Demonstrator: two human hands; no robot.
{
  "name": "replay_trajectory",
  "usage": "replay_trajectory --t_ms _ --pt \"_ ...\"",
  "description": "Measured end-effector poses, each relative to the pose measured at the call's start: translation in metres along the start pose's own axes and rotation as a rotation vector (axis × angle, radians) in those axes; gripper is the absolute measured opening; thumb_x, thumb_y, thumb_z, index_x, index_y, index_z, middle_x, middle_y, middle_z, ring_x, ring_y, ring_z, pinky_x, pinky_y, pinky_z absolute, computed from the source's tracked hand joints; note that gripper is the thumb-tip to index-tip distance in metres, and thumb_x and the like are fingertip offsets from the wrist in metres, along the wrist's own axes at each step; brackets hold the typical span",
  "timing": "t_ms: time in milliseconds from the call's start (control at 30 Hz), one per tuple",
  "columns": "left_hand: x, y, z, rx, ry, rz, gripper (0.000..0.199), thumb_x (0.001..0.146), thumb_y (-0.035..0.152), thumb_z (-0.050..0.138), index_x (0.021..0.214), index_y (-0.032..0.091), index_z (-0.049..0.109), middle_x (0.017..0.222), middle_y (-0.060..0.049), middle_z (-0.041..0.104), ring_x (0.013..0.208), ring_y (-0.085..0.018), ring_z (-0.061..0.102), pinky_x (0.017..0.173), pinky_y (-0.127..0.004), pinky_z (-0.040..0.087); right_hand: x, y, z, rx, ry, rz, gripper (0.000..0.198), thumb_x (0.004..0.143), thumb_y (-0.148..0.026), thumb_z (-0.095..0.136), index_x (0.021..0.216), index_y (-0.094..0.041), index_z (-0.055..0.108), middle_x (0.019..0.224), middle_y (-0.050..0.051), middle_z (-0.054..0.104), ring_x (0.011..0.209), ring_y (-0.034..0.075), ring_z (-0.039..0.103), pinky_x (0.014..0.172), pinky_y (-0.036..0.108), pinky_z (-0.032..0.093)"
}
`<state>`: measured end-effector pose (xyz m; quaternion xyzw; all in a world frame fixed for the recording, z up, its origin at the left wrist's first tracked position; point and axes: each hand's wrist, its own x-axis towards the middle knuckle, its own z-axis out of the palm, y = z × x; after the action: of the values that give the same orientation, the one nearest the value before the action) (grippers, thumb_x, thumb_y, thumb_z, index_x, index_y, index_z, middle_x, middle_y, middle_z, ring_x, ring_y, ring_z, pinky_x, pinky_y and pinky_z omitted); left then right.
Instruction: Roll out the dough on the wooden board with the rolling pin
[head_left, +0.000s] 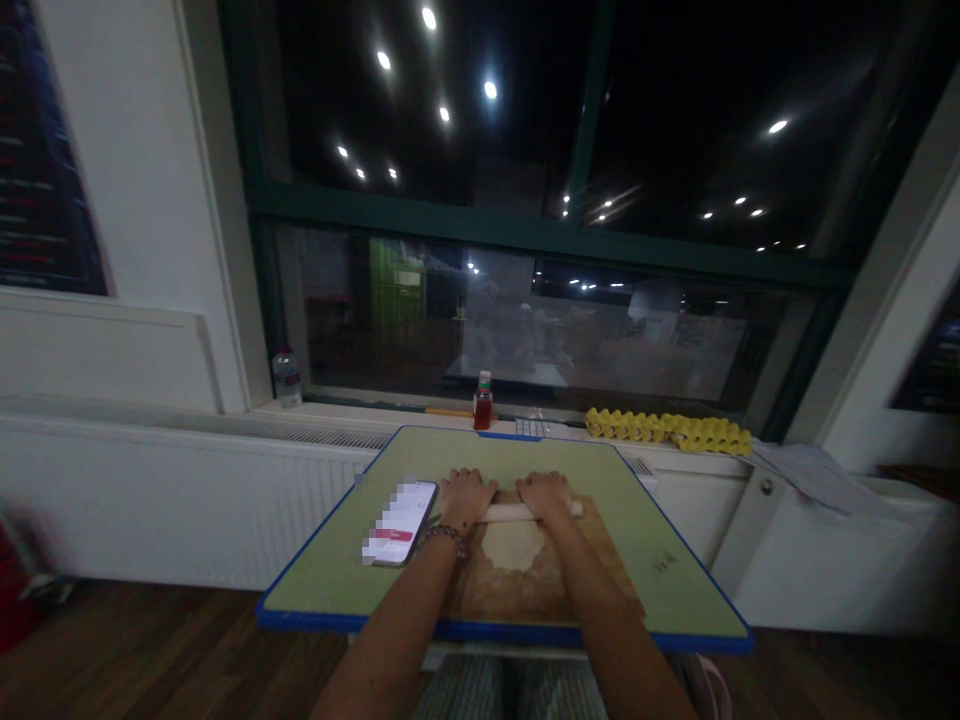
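Observation:
Both of my hands are on a pale rolling pin [511, 512] that lies crosswise on a brown wooden board [506, 596]. My left hand [465, 497], with a beaded bracelet at its wrist, curls over the left end of the pin. Farther right along it, my right hand [546, 494] is closed over the pin, whose right tip sticks out beyond the wrist. A flat, uneven sheet of pale dough [514, 547] lies on the board just on the near side of the pin. My fingertips are partly hidden behind my knuckles.
The board rests on a green table [330, 580] with a blue edge. Left of my hand lies a lit phone [409, 520]. On the windowsill stand a red-filled bottle [483, 403], a clear bottle [286, 378] and yellow egg trays [667, 430]. A white radiator [187, 510] runs behind.

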<state>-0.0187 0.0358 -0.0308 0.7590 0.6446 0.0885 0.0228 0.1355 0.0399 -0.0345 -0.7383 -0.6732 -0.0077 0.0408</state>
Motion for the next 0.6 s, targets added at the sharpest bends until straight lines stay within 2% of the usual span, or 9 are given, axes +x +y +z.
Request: replay_trajectory --t_ms 133,433,600 --pt "-0.002 0.0007 -0.0003 -0.046 0.088 -0.035 0.049 0.091 0.042 0.032 0.107 0.012 0.067 0.118 -0.019 0.065 0.116 -0.032 0.052 0.093 -0.044 0.042 -0.0023 -0.0013 -0.0022 -0.001 0.004 -0.002 0.05 0.094 -0.044 0.034 0.114 -0.016 0.07 0.12 0.012 0.067 0.117 0.031 0.055 0.097 0.041 0.037" --pt "-0.0008 0.0024 -0.0023 0.009 0.044 -0.032 0.048 0.091 0.042 0.032 0.112 0.016 0.067 0.12 -0.017 0.064 0.117 -0.033 0.052 0.092 -0.046 0.043 -0.0013 -0.001 -0.002 -0.018 -0.01 -0.008 0.048 0.094 -0.042 0.034 0.114 -0.016 0.069 0.12 0.014 0.067 0.117 0.03 0.056 0.096 0.041 0.037" --pt "-0.0085 0.0034 -0.0082 -0.009 -0.002 0.038 0.037 0.091 0.037 0.039 0.109 0.023 0.068 0.122 -0.014 0.062 0.121 -0.034 0.048 0.094 -0.05 0.039 -0.0082 -0.002 -0.0062 -0.046 0.003 -0.05 0.045 0.096 -0.039 0.033 0.113 -0.019 0.07 0.12 0.014 0.067 0.117 0.03 0.056 0.094 0.042 0.037"
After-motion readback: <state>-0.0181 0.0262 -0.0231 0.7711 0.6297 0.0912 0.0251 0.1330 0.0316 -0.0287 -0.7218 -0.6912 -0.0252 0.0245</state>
